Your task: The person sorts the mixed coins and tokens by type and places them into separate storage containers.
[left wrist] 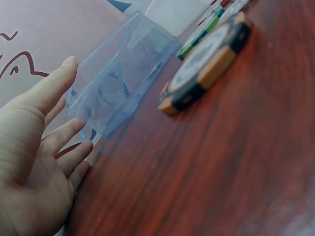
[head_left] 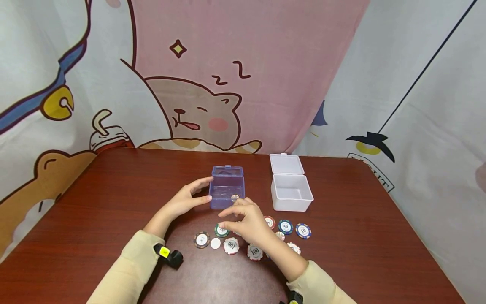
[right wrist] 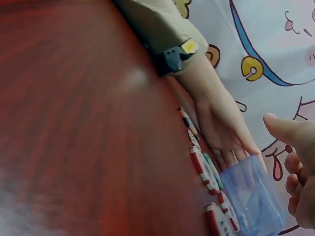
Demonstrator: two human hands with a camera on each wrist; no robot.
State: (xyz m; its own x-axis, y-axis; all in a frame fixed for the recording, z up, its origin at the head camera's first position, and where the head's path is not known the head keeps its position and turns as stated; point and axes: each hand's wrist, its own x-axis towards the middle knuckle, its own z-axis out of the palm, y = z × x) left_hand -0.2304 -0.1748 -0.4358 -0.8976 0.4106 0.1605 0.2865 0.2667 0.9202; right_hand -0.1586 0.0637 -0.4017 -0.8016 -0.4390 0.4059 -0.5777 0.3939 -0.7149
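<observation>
A translucent blue plastic box (head_left: 227, 202) stands with its lid raised at the middle of the table. My left hand (head_left: 187, 197) rests against the box's left side, its thumb and fingers extended and apart. Over the box's front right corner hovers my right hand (head_left: 246, 221), thumb apart from the fingers, with nothing visible between them. A small pale disc (head_left: 235, 197) shows inside the box, just beyond the right fingers. Nearest the hands on the table lie a green-edged poker chip (head_left: 221, 230), a black-and-orange chip (left wrist: 206, 61) and a small white disc (head_left: 215, 243).
A white plastic box (head_left: 291, 198) stands at the right with its lid open. Several more poker chips lie in front, among them a white chip (head_left: 231, 246), a red-edged chip (head_left: 270, 222) and a blue chip (head_left: 303, 231). The right forearm covers some. A patterned curtain (head_left: 265, 105) hangs behind the table.
</observation>
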